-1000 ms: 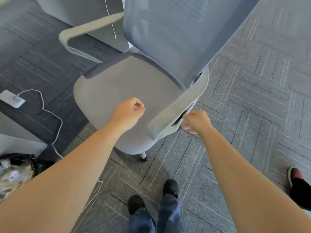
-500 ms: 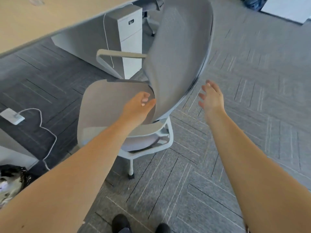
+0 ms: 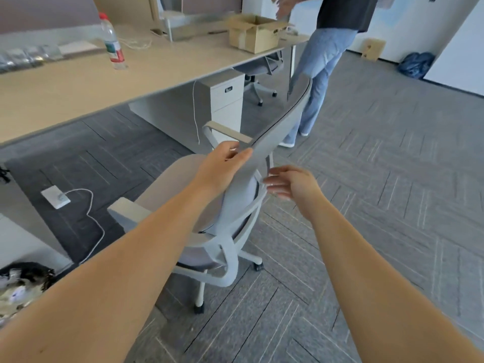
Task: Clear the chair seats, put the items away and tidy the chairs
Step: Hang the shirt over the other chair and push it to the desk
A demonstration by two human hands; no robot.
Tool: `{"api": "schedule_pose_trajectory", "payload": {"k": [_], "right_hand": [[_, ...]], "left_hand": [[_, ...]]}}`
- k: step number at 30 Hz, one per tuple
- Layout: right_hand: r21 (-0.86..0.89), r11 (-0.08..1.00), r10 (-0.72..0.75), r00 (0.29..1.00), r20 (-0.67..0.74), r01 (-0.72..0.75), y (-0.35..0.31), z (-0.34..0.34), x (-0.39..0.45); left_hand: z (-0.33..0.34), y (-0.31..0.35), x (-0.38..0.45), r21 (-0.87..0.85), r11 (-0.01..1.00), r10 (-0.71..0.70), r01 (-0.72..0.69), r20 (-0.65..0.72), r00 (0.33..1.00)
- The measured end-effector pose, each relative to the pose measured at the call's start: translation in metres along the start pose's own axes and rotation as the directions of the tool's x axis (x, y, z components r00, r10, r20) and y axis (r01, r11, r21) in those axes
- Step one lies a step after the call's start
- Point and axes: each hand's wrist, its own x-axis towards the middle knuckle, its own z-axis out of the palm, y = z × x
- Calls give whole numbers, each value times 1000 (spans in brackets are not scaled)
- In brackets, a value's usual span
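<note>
A grey office chair stands side-on in front of me, its seat [image 3: 172, 176] bare and facing the desk. My left hand [image 3: 222, 163] grips the near edge of the chair's backrest [image 3: 282, 127], thumb along the edge. Just behind the backrest hovers my right hand [image 3: 293, 183], fingers spread and relaxed, holding nothing; whether it touches the chair frame I cannot tell. One armrest [image 3: 125, 209] juts toward me and the other armrest [image 3: 225, 131] lies on the far side.
The long desk [image 3: 78, 82] carries a water bottle [image 3: 112, 43] and a cardboard box [image 3: 254, 32]. Under it are a drawer cabinet [image 3: 225, 98] and a second chair [image 3: 262, 69]. A person [image 3: 319, 61] stands beyond. A power strip [image 3: 56, 197] lies on the floor, a bag [image 3: 21, 281] at left.
My view has lifted from the seat to the room. My left hand went from a fist over the seat to the backrest edge; my right hand left the armrest and moved behind the backrest.
</note>
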Motion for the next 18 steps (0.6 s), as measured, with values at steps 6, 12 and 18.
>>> {"api": "schedule_pose_trajectory", "payload": {"k": [6,12,18], "right_hand": [[-195,957,-255,941,-222,214,-17,-18,3],[-492,804,-463,871,-164,334,-32,-16,13],[-658,662,-490,872,-17,359,-50,9,18]], "left_hand": [[-5,5,9,325,946,60,1,-178,982],[-42,-16,1,485,874,95,31,-232,968],[-70,-19,-17,597,801,162,50,-295,942]]}}
